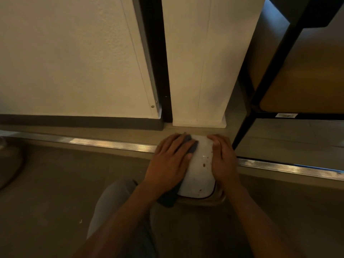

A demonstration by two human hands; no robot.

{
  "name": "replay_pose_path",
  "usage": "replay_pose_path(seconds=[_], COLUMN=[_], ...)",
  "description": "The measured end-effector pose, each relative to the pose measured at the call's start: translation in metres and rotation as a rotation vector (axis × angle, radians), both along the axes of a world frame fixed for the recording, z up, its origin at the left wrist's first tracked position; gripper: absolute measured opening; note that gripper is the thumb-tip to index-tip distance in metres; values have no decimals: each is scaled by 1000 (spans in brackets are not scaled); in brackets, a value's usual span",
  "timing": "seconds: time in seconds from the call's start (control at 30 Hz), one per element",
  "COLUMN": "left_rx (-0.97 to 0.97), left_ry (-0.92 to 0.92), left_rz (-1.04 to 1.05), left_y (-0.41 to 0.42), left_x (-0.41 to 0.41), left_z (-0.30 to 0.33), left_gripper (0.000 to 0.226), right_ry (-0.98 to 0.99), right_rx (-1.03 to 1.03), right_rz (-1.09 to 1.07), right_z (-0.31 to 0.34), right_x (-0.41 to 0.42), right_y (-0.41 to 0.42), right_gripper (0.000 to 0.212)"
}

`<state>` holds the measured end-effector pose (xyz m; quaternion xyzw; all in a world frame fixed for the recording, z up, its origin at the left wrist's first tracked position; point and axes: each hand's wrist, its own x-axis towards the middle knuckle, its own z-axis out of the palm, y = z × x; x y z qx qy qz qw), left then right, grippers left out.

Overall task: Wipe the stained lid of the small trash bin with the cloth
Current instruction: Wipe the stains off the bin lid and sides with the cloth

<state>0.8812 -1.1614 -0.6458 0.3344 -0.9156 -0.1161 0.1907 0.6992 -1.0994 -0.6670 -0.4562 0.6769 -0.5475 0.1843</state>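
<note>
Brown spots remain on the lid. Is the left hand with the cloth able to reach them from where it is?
Probably yes: the left hand presses the cloth flat on the lid, bare lid lies between it and the spots, and the right hand sits just beyond them.

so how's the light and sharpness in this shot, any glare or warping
Head view: dim, warm yellowish light; the floor and forearms sink into shadow. Glare streaks on the metal floor strip. Wide-angle warping bends the wall edges and the shelf frame. Brown stains show on the white lid between the left hand, pressing the cloth, and the right hand.
</note>
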Motion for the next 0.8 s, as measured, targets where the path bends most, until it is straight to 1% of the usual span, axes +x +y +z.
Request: replay_pose_path(seconds=[0.1, 0.2, 0.23, 0.3, 0.37, 0.43, 0.5, 0.53, 0.6, 0.67, 0.73, 0.8], left_rx=[151, 338, 315, 120, -25, -86, -98, -82, 5, 83, 79, 19], left_ry=[70, 21, -14, -45, -36, -53, -49, -30, 15, 47, 4, -14], left_rz=[134, 260, 277, 256, 161, 42, -11, 1, 95, 230, 308, 307], left_y=[-26, -51, -51, -35, -8, 14, 20, 17, 4, -10, -15, -3], left_x=[2, -33, -43, -53, -45, -24, 1, 10, 5, -18, -41, -48], left_z=[1, 10, 11, 10, 3, -5, -12, -12, -6, 5, 11, 9], left_gripper=[45, 39, 39, 40, 41, 48, 51, 51, 50, 49, 48, 48], right_ry=[0, 15, 13, 4, 13, 22, 27, 28, 34, 34, 46, 46], right_rx=[11, -1, -1, 1, -13, -16, -10, -13, -14, -15, -32, -39], right_rz=[3, -2, -3, -6, -16, -19, -11, -12, -15, -12, -11, -5], right_z=[-2, -4, -4, -4, -4, -4, -3, -3, -3, -5, -5, -6], right_x=[-3, -4, -4, -3, -3, -2, 0, 0, -1, -2, -2, -2], right_y=[1, 3, 2, 1, 1, 1, 0, 0, 0, 0, 1, 0], right_gripper=[33, 28, 29, 31, 33, 34, 35, 36, 35, 35, 36, 38])
